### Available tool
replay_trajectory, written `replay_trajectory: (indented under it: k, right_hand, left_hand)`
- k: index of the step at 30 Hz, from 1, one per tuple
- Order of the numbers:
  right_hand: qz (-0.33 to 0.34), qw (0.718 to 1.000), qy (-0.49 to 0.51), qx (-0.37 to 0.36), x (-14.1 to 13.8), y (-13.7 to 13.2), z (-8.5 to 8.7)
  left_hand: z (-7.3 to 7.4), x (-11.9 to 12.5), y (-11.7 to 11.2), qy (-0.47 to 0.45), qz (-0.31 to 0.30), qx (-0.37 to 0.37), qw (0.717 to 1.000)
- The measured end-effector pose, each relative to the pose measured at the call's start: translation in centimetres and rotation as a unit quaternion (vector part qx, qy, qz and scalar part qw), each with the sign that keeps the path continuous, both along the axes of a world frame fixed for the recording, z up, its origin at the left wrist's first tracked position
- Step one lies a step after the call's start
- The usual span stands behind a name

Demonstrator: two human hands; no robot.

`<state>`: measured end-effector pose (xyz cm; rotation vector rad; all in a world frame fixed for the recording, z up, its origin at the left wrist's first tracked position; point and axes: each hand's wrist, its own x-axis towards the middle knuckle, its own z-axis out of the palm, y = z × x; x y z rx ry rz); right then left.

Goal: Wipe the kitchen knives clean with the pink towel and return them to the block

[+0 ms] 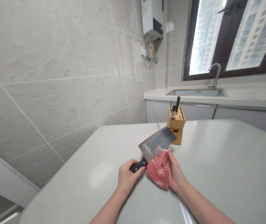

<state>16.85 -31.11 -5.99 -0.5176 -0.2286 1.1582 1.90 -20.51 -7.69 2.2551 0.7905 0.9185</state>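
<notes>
My left hand (129, 175) is closed around the black handle of a cleaver (157, 141). Its broad steel blade points up and to the right, tilted, and its lower edge lies along the far side of a piece of raw red meat (157, 171). Pale streaks of fat run through the meat. My right hand (175, 171) grips the meat from its right side, thumb and fingers against it; some of those fingers are hidden behind the meat and blade. Whether the blade touches the meat I cannot tell.
Just beyond the blade tip stands a wooden knife block (176, 119) holding black-handled tools. A white table (100, 155) spreads under everything. Behind it are a counter with a sink (197, 92), a faucet (215, 76) and a window. A white strip (185, 211) lies by my right forearm.
</notes>
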Motion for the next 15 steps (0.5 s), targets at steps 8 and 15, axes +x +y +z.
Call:
replay_trajectory:
  k: [8, 15]
  right_hand:
    - [0.010, 0.998, 0.062, 0.006, 1.5, -0.3, -0.7]
    - [-0.012, 0.999, 0.006, -0.046, 1.5, 0.4, -1.1]
  left_hand:
    - [-0.1, 0.1, 0.3, -0.019, 0.035, -0.003, 0.999]
    - [0.0, 0.0, 0.4, -0.029, 0.049, -0.007, 0.998]
